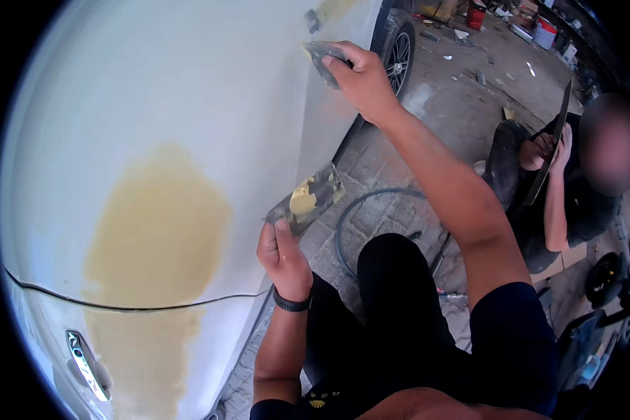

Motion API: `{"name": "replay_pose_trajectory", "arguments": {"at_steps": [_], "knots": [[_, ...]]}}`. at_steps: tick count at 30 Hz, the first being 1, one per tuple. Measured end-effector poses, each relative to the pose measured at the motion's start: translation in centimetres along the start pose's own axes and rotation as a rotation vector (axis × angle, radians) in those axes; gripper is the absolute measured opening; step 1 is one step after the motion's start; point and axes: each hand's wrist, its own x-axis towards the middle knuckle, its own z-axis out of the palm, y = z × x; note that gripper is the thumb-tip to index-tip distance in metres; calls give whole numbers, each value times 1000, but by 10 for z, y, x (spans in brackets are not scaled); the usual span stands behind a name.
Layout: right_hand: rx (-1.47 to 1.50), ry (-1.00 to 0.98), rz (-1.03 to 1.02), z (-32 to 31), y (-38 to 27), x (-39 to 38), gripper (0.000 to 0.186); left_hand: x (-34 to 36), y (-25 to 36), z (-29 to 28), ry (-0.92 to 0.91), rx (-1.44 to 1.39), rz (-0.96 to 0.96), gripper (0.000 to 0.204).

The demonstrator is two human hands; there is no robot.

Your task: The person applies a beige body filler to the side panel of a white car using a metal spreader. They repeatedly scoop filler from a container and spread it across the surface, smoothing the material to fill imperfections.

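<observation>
Currently, left hand [285,262]: grip closed on a dark flat plate [320,187] bearing yellow putty [302,202], near the white car panel's [189,84] edge; right hand [371,80]: grip pinching a dark spreader [318,56] over the panel, contact with it unclear; broad tan patch [161,231] on the panel, left of both hands

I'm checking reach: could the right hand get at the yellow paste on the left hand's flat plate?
Probably yes: the right hand grips a flat tool, but nothing visible stands between it and the yellow paste.
</observation>
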Motion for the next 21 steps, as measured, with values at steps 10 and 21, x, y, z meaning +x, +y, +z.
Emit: {"name": "replay_pose_trajectory", "arguments": {"at_steps": [10,21], "knots": [[-466,-136,-612,-5,-95,-153,50,9,48,40,-110,235,333,26],[-220,-122,-257,-48,-62,-135,29,29,34,40,-58,299,372,26]]}}
